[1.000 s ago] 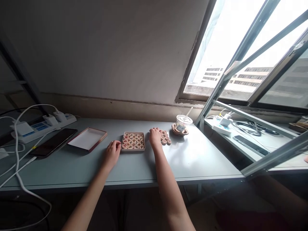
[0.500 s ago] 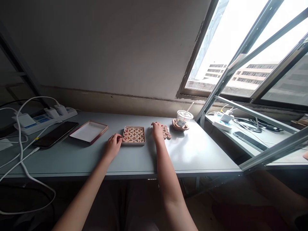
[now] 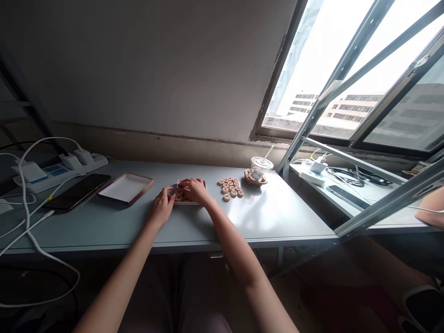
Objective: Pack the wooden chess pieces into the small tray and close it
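A shallow square box (image 3: 203,183) filled with round wooden chess pieces sits on the grey table (image 3: 263,217). My left hand (image 3: 163,203) rests against the box's left edge. Over the box lies my right hand (image 3: 194,189), fingers curled down onto the pieces inside; whether it grips one I cannot tell. A loose group of several wooden pieces (image 3: 231,187) lies on the table just right of the box, untouched.
The box's lid (image 3: 126,188) lies upturned to the left, beside a dark phone (image 3: 79,191) and a power strip (image 3: 52,169) with white cables. A lidded plastic cup (image 3: 260,167) stands behind the loose pieces. Another person's arm (image 3: 430,210) shows at the far right.
My right hand left the loose pieces and moved left onto the box, covering most of it. My left hand stayed at the box's left edge. The camera shifted slightly.
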The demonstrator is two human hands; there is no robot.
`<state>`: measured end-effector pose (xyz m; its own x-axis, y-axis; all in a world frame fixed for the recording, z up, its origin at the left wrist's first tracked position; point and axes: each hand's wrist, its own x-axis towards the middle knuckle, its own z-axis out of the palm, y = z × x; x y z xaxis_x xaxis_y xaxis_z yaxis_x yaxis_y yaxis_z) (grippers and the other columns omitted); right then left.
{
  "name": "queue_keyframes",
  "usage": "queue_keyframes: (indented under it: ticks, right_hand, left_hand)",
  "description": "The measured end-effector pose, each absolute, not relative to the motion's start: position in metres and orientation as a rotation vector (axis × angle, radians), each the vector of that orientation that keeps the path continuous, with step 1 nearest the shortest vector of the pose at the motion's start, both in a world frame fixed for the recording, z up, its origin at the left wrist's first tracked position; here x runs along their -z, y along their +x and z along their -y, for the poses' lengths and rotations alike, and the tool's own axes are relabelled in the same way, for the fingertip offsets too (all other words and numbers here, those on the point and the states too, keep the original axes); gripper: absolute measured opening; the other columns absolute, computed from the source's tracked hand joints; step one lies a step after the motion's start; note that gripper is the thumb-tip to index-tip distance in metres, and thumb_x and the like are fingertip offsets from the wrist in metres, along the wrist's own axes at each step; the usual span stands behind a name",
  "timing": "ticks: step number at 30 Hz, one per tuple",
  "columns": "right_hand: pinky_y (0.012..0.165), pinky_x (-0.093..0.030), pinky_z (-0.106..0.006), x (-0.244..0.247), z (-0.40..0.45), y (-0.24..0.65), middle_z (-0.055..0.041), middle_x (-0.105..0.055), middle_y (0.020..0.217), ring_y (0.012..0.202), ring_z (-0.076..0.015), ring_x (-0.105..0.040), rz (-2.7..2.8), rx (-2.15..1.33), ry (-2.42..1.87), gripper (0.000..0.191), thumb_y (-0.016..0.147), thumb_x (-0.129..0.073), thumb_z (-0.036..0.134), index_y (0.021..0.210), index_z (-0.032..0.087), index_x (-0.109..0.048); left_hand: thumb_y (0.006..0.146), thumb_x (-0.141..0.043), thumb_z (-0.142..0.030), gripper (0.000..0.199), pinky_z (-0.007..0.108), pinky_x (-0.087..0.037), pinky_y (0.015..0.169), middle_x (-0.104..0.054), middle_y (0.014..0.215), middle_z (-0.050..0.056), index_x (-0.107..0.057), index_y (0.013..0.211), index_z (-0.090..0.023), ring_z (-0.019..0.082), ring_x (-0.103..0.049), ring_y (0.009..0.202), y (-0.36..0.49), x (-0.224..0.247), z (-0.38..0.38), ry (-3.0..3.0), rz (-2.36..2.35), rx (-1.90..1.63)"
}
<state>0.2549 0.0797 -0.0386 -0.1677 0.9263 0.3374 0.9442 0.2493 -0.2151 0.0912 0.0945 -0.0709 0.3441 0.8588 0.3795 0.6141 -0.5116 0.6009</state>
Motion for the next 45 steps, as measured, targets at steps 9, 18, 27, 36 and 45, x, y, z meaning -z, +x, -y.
queue_keyframes:
  ticks: [9,18,27,36,45]
  right_hand:
    - [0.081,-0.030,-0.032,0.015,-0.061,0.306,0.0002,-0.067,0.098,0.091,-0.0168,-0.055,1.827,0.017,-1.912,0.023,0.084,-0.053,0.034,0.105,0.028,-0.060]
    - [0.086,-0.030,-0.039,0.023,-0.056,0.325,-0.0054,-0.060,0.112,0.103,-0.0228,-0.048,1.755,0.150,-2.162,0.034,0.078,-0.048,0.014,0.107,0.026,-0.060]
    - [0.101,-0.021,-0.051,0.042,-0.101,0.332,-0.0063,-0.027,0.147,0.133,-0.0247,-0.021,1.851,0.288,-2.152,0.052,0.089,-0.033,0.020,0.140,0.028,-0.027]
    - [0.103,-0.020,-0.046,0.049,-0.121,0.368,-0.0089,-0.060,0.116,0.113,-0.0211,-0.048,1.762,0.096,-2.211,0.030,0.090,-0.039,0.022,0.116,0.021,-0.054]
    - [0.070,-0.042,-0.021,0.027,-0.096,0.358,-0.0023,-0.066,0.094,0.079,-0.0115,-0.059,1.758,-0.063,-1.966,0.019,0.081,-0.053,0.022,0.099,0.020,-0.059]
  left_hand:
    - [0.086,-0.039,-0.027,0.028,0.033,-0.046,0.076,-0.063,0.088,0.007,-0.049,0.110,-0.018,0.023,-0.059,0.088,0.092,0.074,-0.096,2.210,-1.318,-0.969]
    - [0.085,-0.043,-0.023,0.022,0.033,-0.045,0.078,-0.064,0.091,0.007,-0.052,0.104,-0.018,0.022,-0.059,0.088,0.092,0.073,-0.095,2.155,-1.315,-0.964]
    - [0.085,-0.040,-0.021,0.020,0.033,-0.045,0.078,-0.064,0.096,0.009,-0.055,0.097,-0.017,0.022,-0.059,0.089,0.091,0.073,-0.096,2.172,-1.312,-0.954]
    - [0.085,-0.039,-0.024,0.020,0.029,-0.045,0.074,-0.065,0.097,0.007,-0.056,0.095,-0.018,0.020,-0.060,0.088,0.095,0.074,-0.102,2.151,-1.335,-0.925]
    - [0.086,-0.039,-0.025,0.022,0.026,-0.043,0.071,-0.065,0.099,0.007,-0.057,0.097,-0.018,0.020,-0.060,0.088,0.094,0.071,-0.101,2.168,-1.374,-0.860]
